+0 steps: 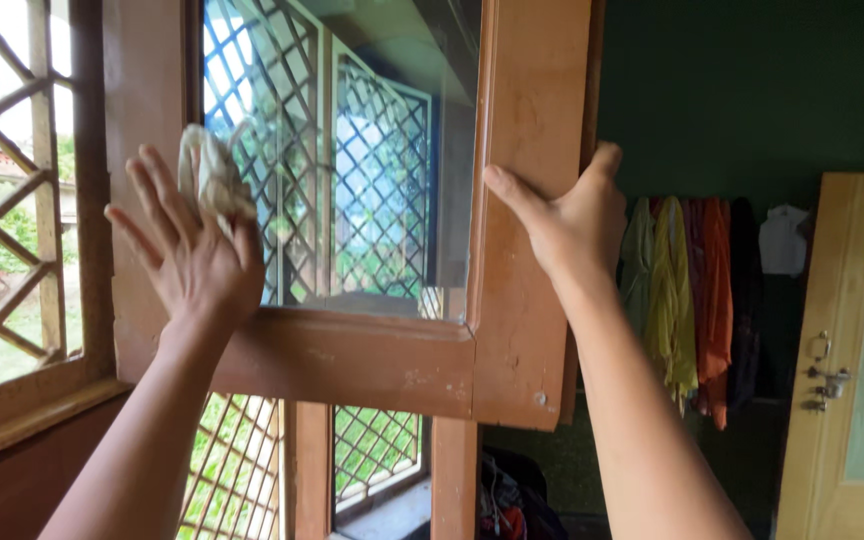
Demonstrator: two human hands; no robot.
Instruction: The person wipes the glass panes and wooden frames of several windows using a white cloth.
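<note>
Cloth (214, 175) sits pinned under our flat, spread left hand (192, 250) at the glass pane's (372, 150) left edge, while our right hand (572, 215) grips the window frame's (527, 330) right edge.

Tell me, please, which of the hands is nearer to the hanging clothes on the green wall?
Right. The right hand grips the window shutter's outer frame edge, just beside the hanging clothes. The left hand presses a cloth on the glass, farther away.

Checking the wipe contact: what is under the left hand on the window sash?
A pale cloth sits under the left hand, pressed to the glass pane; its top pokes out, the rest is covered by the palm.
</note>
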